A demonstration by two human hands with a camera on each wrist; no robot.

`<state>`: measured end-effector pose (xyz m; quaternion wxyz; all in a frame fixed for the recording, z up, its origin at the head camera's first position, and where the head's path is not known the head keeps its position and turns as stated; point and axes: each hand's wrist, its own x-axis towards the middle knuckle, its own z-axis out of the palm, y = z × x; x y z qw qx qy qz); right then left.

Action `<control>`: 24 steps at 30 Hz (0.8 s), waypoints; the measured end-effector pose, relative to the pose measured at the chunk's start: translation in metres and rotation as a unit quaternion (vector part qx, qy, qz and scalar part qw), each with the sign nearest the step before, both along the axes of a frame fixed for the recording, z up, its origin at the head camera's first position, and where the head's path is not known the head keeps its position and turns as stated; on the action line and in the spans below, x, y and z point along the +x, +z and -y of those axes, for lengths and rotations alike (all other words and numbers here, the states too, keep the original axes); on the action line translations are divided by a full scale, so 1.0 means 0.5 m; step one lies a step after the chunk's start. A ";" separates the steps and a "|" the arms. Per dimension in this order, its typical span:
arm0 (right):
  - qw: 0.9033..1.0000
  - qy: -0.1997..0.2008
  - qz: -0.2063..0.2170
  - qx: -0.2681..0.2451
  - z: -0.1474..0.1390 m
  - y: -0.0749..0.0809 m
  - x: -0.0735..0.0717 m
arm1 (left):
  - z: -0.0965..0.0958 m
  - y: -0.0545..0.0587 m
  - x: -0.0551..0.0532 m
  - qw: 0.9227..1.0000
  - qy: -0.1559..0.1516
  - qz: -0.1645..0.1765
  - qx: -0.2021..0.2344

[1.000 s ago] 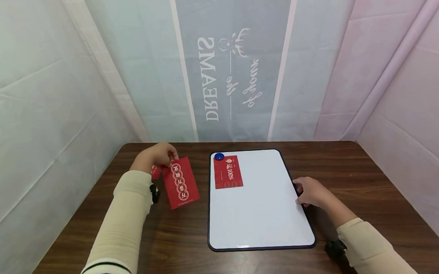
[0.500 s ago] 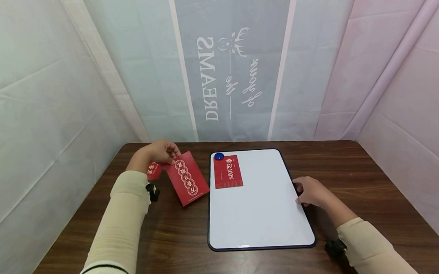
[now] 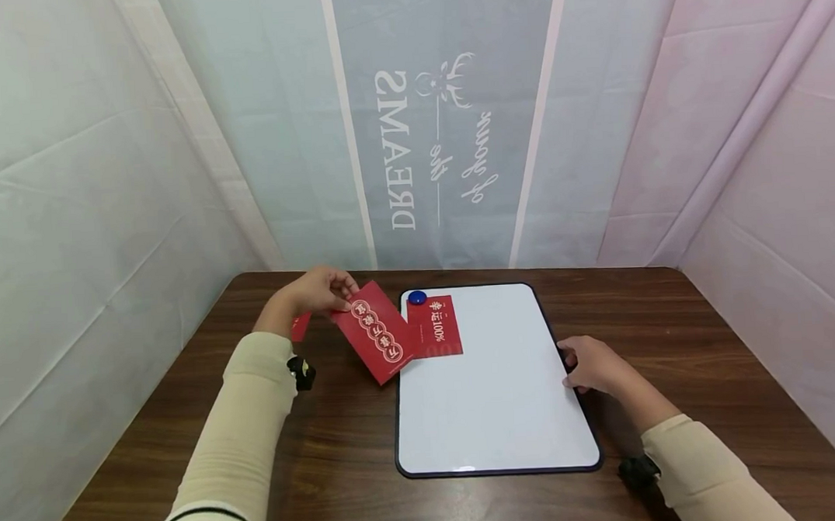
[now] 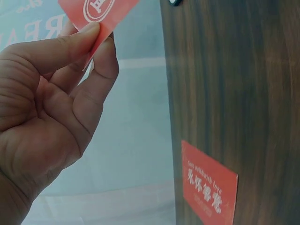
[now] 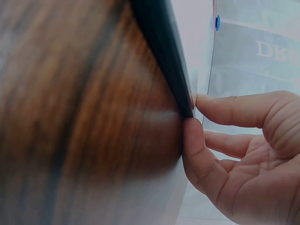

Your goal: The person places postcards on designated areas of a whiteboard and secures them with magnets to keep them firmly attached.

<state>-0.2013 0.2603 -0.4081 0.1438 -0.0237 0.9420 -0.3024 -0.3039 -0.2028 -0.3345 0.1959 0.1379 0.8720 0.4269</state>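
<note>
Wooden table (image 3: 328, 466); my left hand (image 3: 317, 290) pinches the red card (image 3: 380, 336), my right hand (image 3: 593, 365) the whiteboard (image 3: 494, 405). Card likely light, bendable; corner hold suits.

Soft light, glint on whiteboard (image 3: 496, 389), right-wrist view's tabletop (image 5: 93, 117) blurred

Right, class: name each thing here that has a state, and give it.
Raised card: pinched near one corner
Whiteboard: face up
Left grip: pinching raised card
Right grip: holding whiteboard's edge
Board card: lying flat, partly hidden
Blue disc: on board card's corner
Table card: lying flat
</note>
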 end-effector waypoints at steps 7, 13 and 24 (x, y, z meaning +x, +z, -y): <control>1.000 0.002 0.000 0.001 -0.002 -0.001 0.000 | -0.031 -0.021 0.001 0.999 0.016 -0.012 0.033; 1.000 0.002 -0.002 0.000 -0.003 -0.002 -0.001 | -0.056 -0.041 0.006 0.998 0.022 -0.035 0.045; 1.000 0.002 -0.003 0.001 -0.003 -0.004 -0.002 | -0.092 -0.073 0.033 0.991 0.049 -0.020 0.122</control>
